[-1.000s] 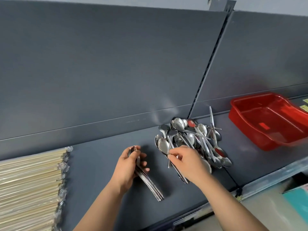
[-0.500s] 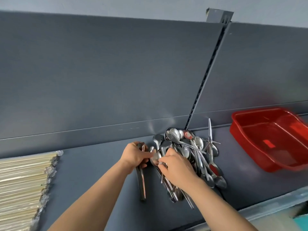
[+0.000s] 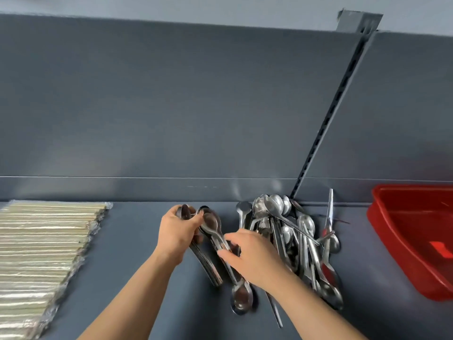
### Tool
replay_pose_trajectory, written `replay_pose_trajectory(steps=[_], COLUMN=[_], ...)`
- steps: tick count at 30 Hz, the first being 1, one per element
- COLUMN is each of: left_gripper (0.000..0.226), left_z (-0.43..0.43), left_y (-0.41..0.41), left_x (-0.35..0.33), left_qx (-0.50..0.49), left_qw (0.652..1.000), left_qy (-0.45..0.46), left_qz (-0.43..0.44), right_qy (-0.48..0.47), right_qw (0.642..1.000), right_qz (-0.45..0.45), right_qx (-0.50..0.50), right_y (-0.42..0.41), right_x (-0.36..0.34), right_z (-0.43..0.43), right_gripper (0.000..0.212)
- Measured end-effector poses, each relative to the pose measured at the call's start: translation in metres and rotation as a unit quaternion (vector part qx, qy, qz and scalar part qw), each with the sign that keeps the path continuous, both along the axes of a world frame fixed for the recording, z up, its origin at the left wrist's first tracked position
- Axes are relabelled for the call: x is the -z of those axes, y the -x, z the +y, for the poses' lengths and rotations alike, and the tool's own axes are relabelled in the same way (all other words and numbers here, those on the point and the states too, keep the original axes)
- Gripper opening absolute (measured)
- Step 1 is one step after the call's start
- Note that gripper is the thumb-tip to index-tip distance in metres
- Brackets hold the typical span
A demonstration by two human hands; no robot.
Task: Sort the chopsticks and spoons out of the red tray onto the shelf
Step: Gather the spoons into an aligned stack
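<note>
Grey shelf and back panel are filling the view. Wrapped chopsticks are lying in a broad row at the left, and the red tray is sitting at the far right. Loose spoons are lying heaped against the back panel, just left of the tray. The left hand is gripping a stacked bundle of spoons, while the right hand is pinching the handle of a single spoon beside it.
</note>
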State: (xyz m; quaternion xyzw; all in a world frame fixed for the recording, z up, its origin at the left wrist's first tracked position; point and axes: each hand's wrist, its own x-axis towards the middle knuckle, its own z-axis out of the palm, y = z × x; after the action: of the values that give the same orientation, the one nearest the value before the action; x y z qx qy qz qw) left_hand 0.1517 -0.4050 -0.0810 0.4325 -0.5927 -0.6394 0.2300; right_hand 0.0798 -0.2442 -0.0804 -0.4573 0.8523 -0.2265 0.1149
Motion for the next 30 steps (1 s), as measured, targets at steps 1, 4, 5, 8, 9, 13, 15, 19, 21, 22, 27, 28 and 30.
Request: replay_pose_trajectory(steps=[1,4,5,8,9,13,15,19,21,22,27,28,30], left_gripper=[0.013,0.014,0.014,0.018,0.021,0.02,0.011,0.019,0.019,0.02,0.012,0.01,0.01], left_z=[-0.001,-0.002,-0.002,0.002,0.005,0.024,0.034,0.046,0.05,0.052,0.065,0.069,0.076], left_y=[-0.003,-0.012,-0.015,-0.024,-0.026,-0.02,-0.013,-0.005,-0.003,-0.002,0.008,0.01,0.013], left_x=[-0.002,-0.008,-0.009,-0.009,-0.009,-0.009,-0.01,-0.01,-0.008,-0.006,0.002,0.002,0.002], left_qx=[-0.021,-0.059,-0.06,-0.039,-0.028,-0.011,-0.009,0.006,0.01,0.01,0.022,0.028,0.045], left_qw=[1.0,0.996,0.996,0.996,0.996,0.993,0.99,0.982,0.98,0.979,0.979,0.98,0.979], left_qy=[-0.004,-0.02,-0.023,-0.031,-0.034,-0.06,-0.079,-0.122,-0.137,-0.146,-0.159,-0.159,-0.161], left_qz=[0.019,0.057,0.064,0.076,0.082,0.105,0.114,0.142,0.142,0.144,0.123,0.119,0.113], right_qy=[0.016,0.05,0.062,0.11,0.124,0.113,0.092,0.076,0.094,0.091,-0.088,-0.103,-0.107], right_qw=[1.0,0.995,0.99,0.961,0.95,0.934,0.935,0.937,0.969,0.981,0.974,0.971,0.967], right_qz=[-0.007,-0.081,-0.122,-0.252,-0.287,-0.338,-0.342,-0.34,-0.215,-0.128,0.09,0.101,0.125], right_qx=[-0.011,-0.028,-0.024,-0.017,-0.018,-0.019,-0.018,0.026,0.081,0.115,0.187,0.189,0.194], right_y=[-0.001,-0.003,-0.002,0.0,0.002,0.007,0.007,0.018,0.033,0.042,0.073,0.073,0.072], right_x=[0.001,0.005,0.006,0.004,0.004,0.0,-0.005,-0.021,-0.025,-0.026,-0.012,-0.011,-0.01], right_z=[-0.003,-0.009,-0.011,-0.012,-0.011,-0.003,0.005,0.029,0.046,0.056,0.091,0.093,0.094], right_gripper=[0.027,0.015,0.014,0.021,0.024,0.032,0.039,0.033,0.033,0.03,0.026,0.023,0.023])
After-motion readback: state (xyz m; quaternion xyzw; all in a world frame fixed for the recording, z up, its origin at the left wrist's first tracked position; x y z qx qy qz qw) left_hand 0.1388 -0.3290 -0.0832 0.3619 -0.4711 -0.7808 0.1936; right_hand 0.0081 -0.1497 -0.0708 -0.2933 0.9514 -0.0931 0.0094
